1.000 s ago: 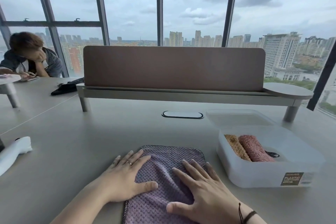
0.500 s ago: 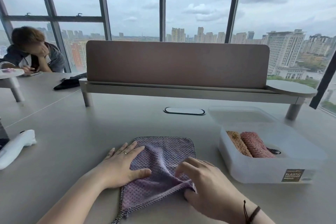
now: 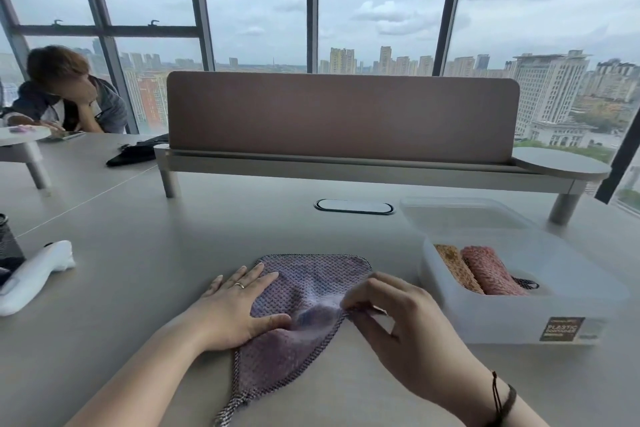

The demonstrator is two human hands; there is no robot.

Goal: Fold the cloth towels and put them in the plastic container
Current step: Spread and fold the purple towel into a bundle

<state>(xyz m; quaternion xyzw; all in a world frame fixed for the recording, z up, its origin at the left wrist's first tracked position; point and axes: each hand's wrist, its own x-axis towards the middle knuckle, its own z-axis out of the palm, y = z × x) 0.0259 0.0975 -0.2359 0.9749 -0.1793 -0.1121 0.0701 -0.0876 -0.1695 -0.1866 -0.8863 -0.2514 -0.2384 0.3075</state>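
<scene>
On the grey bench (image 3: 145, 274) a purple towel (image 3: 304, 291) lies partly folded, left of the plastic container (image 3: 519, 308) holding two rolled towels (image 3: 481, 270). The left hand (image 3: 235, 308) presses flat on it with fingers spread; the right hand (image 3: 398, 326) pinches its right edge

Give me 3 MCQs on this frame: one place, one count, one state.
1. Where is the plastic container relative to the purple towel?
A. To its right
B. To its left
C. On top of it

2. How many rolled towels lie in the container?
A. None
B. Two
C. Four

3. What is the right hand doing?
A. Resting flat on the table
B. Holding the lid
C. Pinching the towel's right edge

Answers: 1 A, the container stands on the table right of the towel. 2 B, an orange towel and a pink towel lie side by side. 3 C, its fingertips pinch the edge while the left hand presses the towel flat.
</scene>
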